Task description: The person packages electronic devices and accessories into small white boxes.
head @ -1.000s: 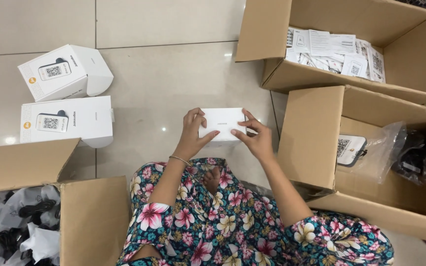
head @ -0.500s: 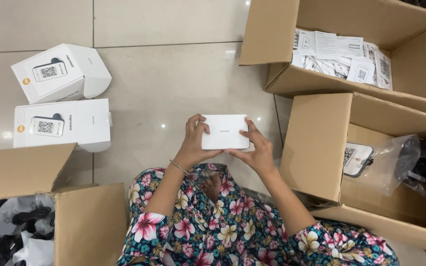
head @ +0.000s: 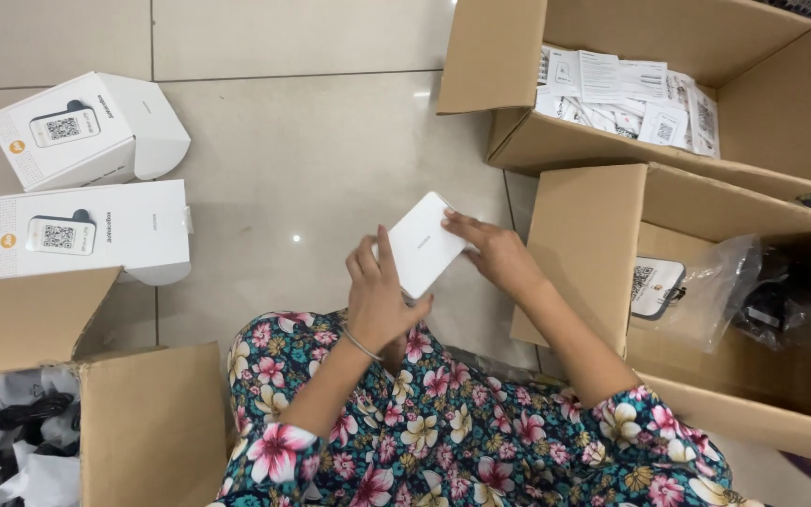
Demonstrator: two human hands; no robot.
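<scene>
While tilted above the tiled floor, small white box pinched between left hand and right hand.

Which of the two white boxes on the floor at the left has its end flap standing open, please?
The upper white box, farther from the person: its right-hand flap is swung wide open, while the lower white box lies flat with its flap nearly shut.
</scene>
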